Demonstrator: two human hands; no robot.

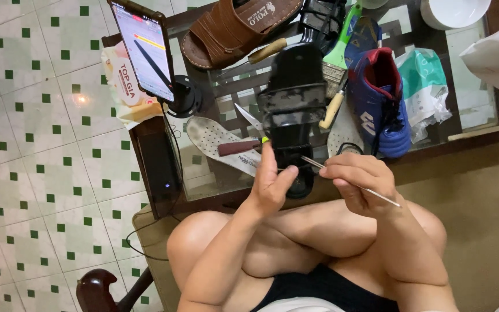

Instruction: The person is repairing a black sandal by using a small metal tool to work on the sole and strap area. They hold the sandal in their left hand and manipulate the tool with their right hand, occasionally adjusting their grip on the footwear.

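Holding item one: a black sandal (291, 110), glossy, with broad straps across the upper, raised over the front edge of the glass-topped table (475, 124) and above the person's crossed knees; the left hand (271, 184) grips its lower end — fingers curled closed behind it, thumb pressed on the near face. Item two: a thin metal needle tool (350, 181), long and straight, pinched in the right hand (358, 180); fingers bunched shut around its middle, the tip touching the sandal's lower edge, the far end slanting down to the right past the knuckles.

On the table, behind the sandal: a brown leather sandal (232, 29) at the top; a blue sports shoe (379, 104) with a red lining, to the right; a paintbrush (337, 58) with a green ferrule and pale wooden handle, between the black sandal and the blue shoe; a white perforated insole (218, 141), lying flat to the left, with a dark reddish tool handle (238, 148) across it (blade not discernible); a white bowl (454, 11) at the top right corner; a pale green plastic bag (428, 86) beside the blue shoe.

Left edge of the table: a smartphone (144, 46) on a black stand, screen lit, tilted — a printed plastic bag (123, 86) just behind it.

Floor: white tiles with small green squares (41, 144).
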